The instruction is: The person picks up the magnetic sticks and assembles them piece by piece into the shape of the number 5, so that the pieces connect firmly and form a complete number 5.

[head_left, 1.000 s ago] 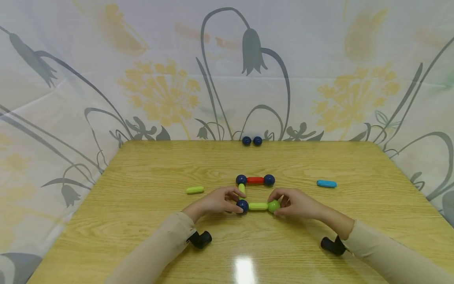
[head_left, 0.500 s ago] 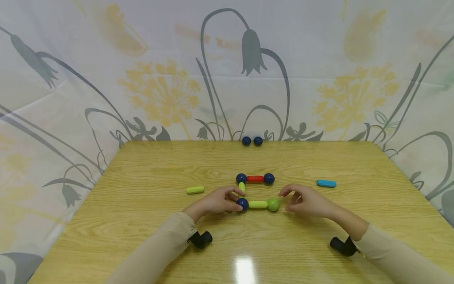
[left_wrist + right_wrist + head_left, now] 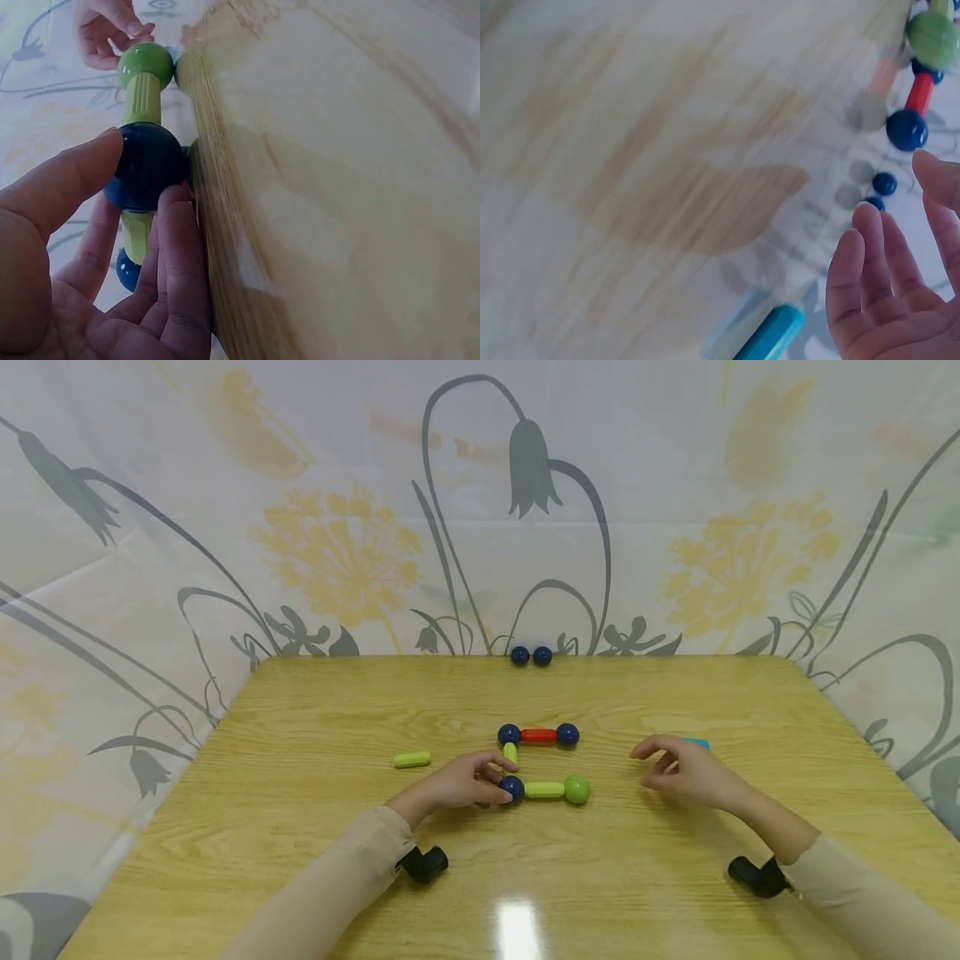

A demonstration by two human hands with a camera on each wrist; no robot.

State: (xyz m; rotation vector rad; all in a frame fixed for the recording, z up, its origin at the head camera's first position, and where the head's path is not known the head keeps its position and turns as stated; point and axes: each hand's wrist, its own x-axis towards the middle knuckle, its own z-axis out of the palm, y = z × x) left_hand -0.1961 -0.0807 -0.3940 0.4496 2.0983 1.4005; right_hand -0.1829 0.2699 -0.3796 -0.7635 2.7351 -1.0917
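Note:
At the near corner of a joined ball-and-rod shape, my left hand (image 3: pixel 453 785) pinches a dark blue ball (image 3: pixel 150 165) between thumb and fingers. A yellow-green rod (image 3: pixel 543 790) runs right from that ball to a green ball (image 3: pixel 577 789). Another yellow-green rod (image 3: pixel 511 753), partly behind my fingers, leads back to a dark blue ball (image 3: pixel 509 735). From there a red rod (image 3: pixel 538 736) joins one more dark blue ball (image 3: pixel 567 734). My right hand (image 3: pixel 686 774) holds nothing, its fingers loosely bent, in front of a blue rod (image 3: pixel 771 334) that it partly hides in the head view.
A loose yellow-green rod (image 3: pixel 412 760) lies left of the shape. Two dark blue balls (image 3: pixel 531 656) sit at the back edge of the wooden table (image 3: pixel 337 702). Behind it hangs a flower-patterned cloth (image 3: pixel 637 552).
My right hand has let go of the green ball and moved right, towards the blue rod. The left hand stays on its dark blue ball.

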